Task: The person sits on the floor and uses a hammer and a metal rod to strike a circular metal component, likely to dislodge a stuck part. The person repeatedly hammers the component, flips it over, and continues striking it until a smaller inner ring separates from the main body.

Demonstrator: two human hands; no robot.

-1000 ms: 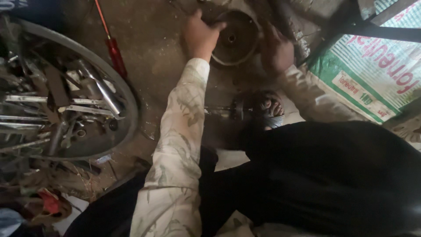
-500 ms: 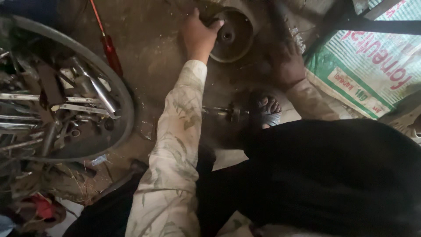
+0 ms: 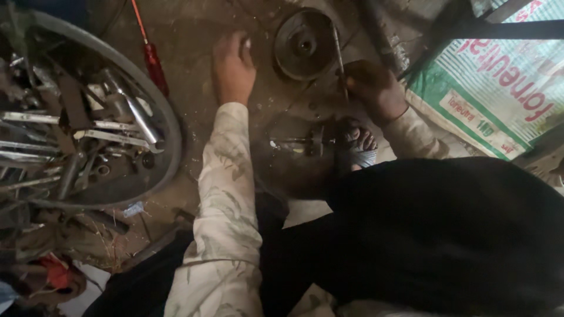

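The fingers point(image 3: 242, 48) of the left hand point(image 3: 232, 69) lie loosely spread and hold nothing, pressed palm-down toward the dirt floor point(image 3: 194, 53) to the left of the round metal pulley wheel point(image 3: 305, 44). Half a second ago that hand was up at the wheel's rim, fingers curled against it; it has since come off the wheel and drawn back to the left, and a clear strip of floor now shows between them. The right hand point(image 3: 373, 88) is clenched around a thin metal rod point(image 3: 339, 56), which stands up along the wheel's right edge; earlier this hand lay further right and dim, with no rod to be made out in it. The wheel itself lies flat on the floor as before, hub upward.

Below the right hand a sandalled foot point(image 3: 358, 144) rests beside a short axle part point(image 3: 305, 142). Left of the left hand a red-handled screwdriver point(image 3: 151, 56) lies on the floor. Beyond it, a bicycle rim point(image 3: 158, 100) rings a heap of spanners and steel tools point(image 3: 88, 135). A printed green-and-white sack point(image 3: 499, 88) fills the upper right corner.
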